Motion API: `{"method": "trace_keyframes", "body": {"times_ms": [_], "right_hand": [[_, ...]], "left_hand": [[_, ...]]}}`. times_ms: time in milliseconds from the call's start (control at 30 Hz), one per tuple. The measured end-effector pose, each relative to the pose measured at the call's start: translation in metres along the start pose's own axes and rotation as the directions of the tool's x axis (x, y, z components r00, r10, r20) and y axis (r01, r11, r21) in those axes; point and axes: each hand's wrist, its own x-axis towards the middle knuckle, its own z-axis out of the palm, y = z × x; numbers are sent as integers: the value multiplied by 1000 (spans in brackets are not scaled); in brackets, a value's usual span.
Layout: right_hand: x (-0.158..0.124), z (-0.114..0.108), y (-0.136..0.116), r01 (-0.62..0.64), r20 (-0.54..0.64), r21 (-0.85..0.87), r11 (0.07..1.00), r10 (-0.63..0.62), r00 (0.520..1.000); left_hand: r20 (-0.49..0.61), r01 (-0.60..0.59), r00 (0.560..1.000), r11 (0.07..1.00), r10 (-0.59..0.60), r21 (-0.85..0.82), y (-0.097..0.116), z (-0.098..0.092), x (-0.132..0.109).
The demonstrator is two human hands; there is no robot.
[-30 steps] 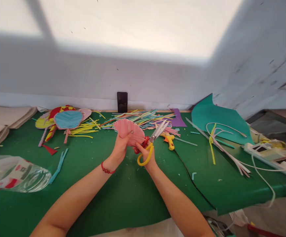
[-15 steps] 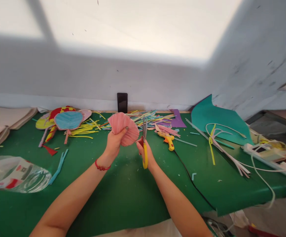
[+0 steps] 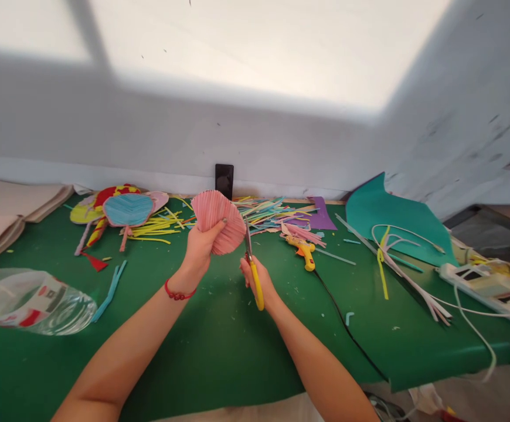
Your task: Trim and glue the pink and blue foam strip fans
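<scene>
My left hand [image 3: 201, 249] pinches a pink, ribbed, fan-like piece [image 3: 220, 218] between thumb and fingers, raised above the green table. In my right hand [image 3: 257, 278] is a pair of scissors [image 3: 255, 276] with yellow handles, its blades pointing up along the pink piece's right edge. Whether the blades touch that edge I cannot tell. Behind both hands lies a heap of thin coloured strips [image 3: 268, 212]. To the right of the scissors rests a yellow glue gun [image 3: 304, 252] with a black cord.
Finished-looking coloured paper shapes [image 3: 127, 210] lie at the back left, near a clear water bottle [image 3: 39, 302]. A phone [image 3: 224, 180] leans on the wall. On the right are a teal sheet [image 3: 400, 217], white strips [image 3: 413, 281] and a power strip [image 3: 488, 293] with cables.
The scissors have tilted to the left, their tips now nearer the pink piece's right edge. The pink piece has turned slightly in my left hand. The view has shifted a little.
</scene>
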Motion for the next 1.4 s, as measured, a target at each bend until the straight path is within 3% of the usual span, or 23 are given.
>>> {"method": "trace_keyframes", "body": {"times_ms": [167,267,433,833,1000,1400], "right_hand": [[4,-6,-11,-67,-99,175,982,85,991],[8,-16,-20,14,-174,249,968,30,984],[11,-29,-23,154,-291,245,957,-79,953],[14,-34,-21,153,-376,193,969,-71,924],[15,-32,-16,138,-357,213,967,-54,933],[14,-28,-21,118,-278,275,954,-39,960]], "left_hand": [[30,39,999,999,-39,16,-5,-1,1],[98,97,990,991,-106,95,-12,-1,-2],[157,187,963,962,-220,198,-26,1,-9],[434,239,860,964,-267,119,-30,10,-21],[363,245,887,958,-284,151,-33,9,-20],[185,154,967,980,-176,127,-28,8,-17]]}}
